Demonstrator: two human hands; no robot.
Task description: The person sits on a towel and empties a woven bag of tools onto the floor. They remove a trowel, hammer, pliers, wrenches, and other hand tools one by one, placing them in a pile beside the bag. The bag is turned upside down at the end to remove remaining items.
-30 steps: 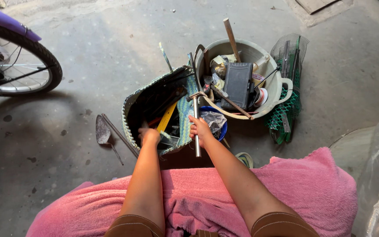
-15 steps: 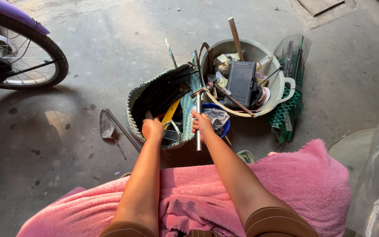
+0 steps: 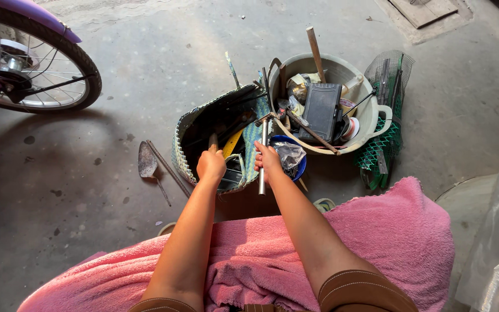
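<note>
Gripping a metal hammer by its shaft, the person's right hand held it upright at the near right edge of a woven basket on the concrete floor. The left hand was closed around a wooden handle rising from inside the basket. Just right of it stood a pale tub crammed with tools. A trowel lay to the left, a bicycle wheel farther off.
</note>
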